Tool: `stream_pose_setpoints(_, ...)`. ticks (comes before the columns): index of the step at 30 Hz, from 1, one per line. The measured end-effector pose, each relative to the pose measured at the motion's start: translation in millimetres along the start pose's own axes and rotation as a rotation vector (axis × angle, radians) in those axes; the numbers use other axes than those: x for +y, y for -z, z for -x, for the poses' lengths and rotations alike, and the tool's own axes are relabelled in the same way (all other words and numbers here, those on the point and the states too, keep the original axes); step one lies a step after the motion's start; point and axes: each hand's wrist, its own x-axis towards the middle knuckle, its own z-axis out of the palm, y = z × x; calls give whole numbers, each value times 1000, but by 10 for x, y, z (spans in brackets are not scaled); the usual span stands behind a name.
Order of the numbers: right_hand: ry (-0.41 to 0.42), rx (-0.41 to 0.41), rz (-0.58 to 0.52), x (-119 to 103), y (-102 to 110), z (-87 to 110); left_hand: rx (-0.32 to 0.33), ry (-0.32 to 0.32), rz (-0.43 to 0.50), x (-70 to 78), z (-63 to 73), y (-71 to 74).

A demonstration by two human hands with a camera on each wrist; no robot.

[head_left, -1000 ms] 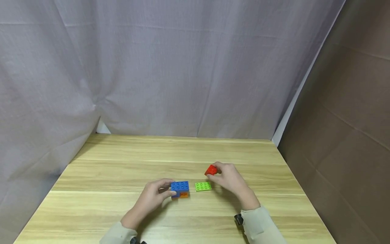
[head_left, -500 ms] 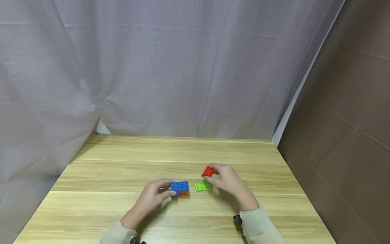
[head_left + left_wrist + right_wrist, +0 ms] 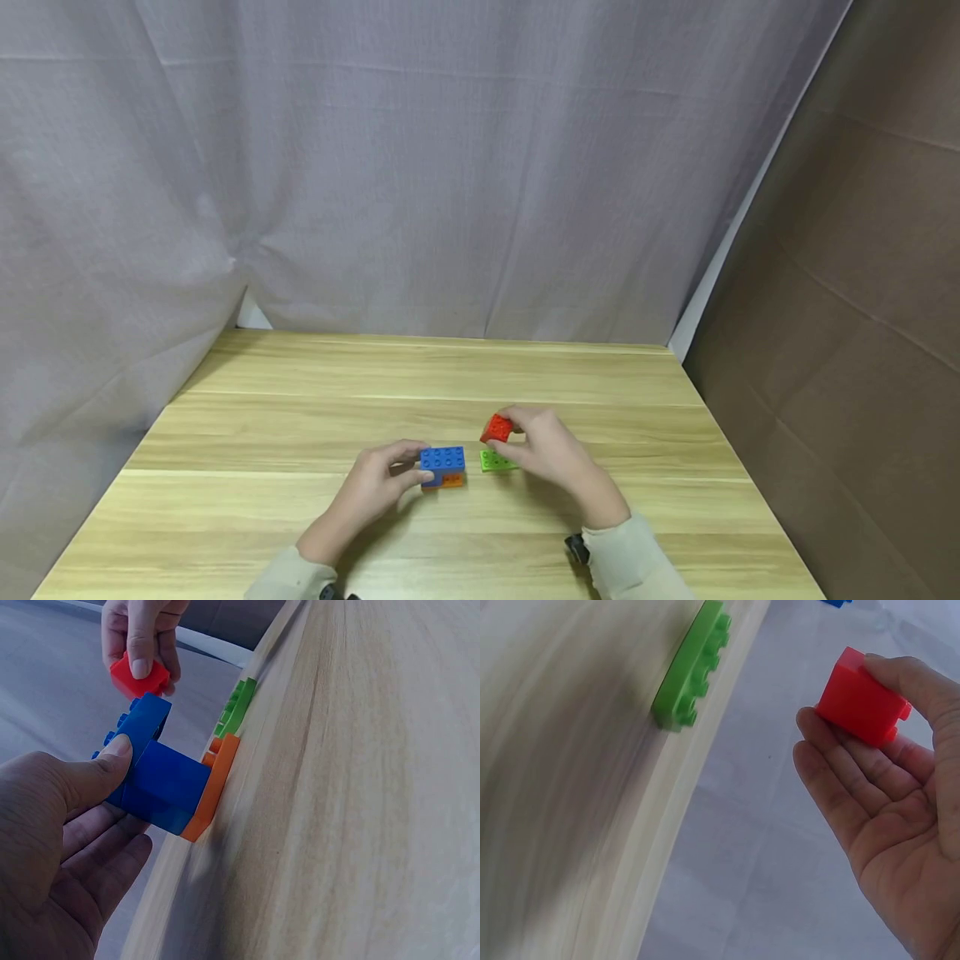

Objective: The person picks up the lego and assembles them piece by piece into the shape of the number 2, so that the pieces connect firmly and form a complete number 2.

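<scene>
My left hand [image 3: 381, 482] grips a stack of blocks by its left end, thumb on the near side. On top of the stack is a long blue block [image 3: 150, 720], with a smaller blue block [image 3: 161, 786] below it and a flat orange block [image 3: 217, 776] at the bottom, against the table. Pinched between thumb and fingers of my right hand [image 3: 551, 450] is a red block [image 3: 859, 697], tilted and held in the air. Beneath it a flat green block [image 3: 495, 461] lies studs up on the table, right of the stack and apart from it.
The wooden table [image 3: 300, 417] extends behind and to both sides of the hands. A grey cloth [image 3: 375, 167] hangs behind its far edge, and a brown cloth [image 3: 840, 333] stands along the right.
My right hand has moved left and slightly down with the red block, which now hangs over the rear of the green block. The left hand and the stack have stayed put.
</scene>
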Motion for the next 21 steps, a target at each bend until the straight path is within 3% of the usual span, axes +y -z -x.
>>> stream_pose_setpoints(21,94,-88,-70,-227,-77,-55,0,-7,11,-15,-1,-2)
